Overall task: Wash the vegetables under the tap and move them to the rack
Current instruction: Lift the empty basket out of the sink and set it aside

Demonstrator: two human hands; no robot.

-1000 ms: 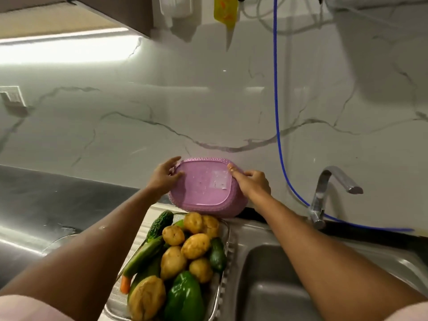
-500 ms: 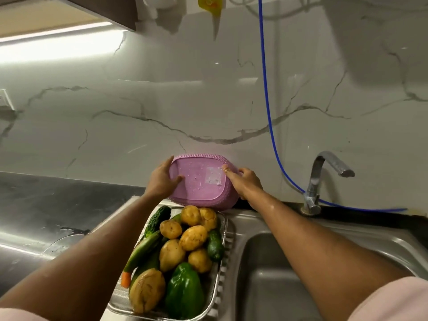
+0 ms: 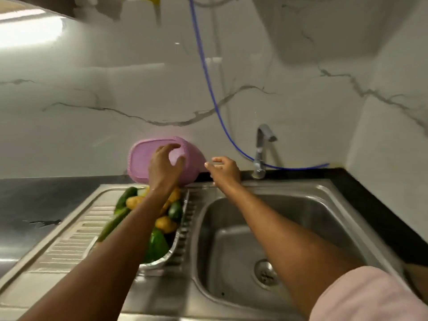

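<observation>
Left hand (image 3: 165, 164) lies with loose fingers on the pink basket (image 3: 141, 158) leaning against the wall above the tray (image 3: 178, 242) of vegetables (image 3: 162, 242), right hand (image 3: 223, 169) open beside it, near the tap (image 3: 261, 149).

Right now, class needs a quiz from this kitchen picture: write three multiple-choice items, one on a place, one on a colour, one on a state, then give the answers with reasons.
1. Where is the tray of vegetables?
A. in the sink bowl
B. on the ribbed drainboard
C. on the black counter

2. What colour is the basket against the wall?
A. pink
B. blue
C. white

3. What is the right hand doing?
A. gripping the tap
B. holding a potato
C. open, holding nothing

Answers:
1 B: the tray sits on the drainboard, left of the sink bowl.
2 A: the basket is pink.
3 C: the right hand is open beside the basket, apart from the tap.
</observation>
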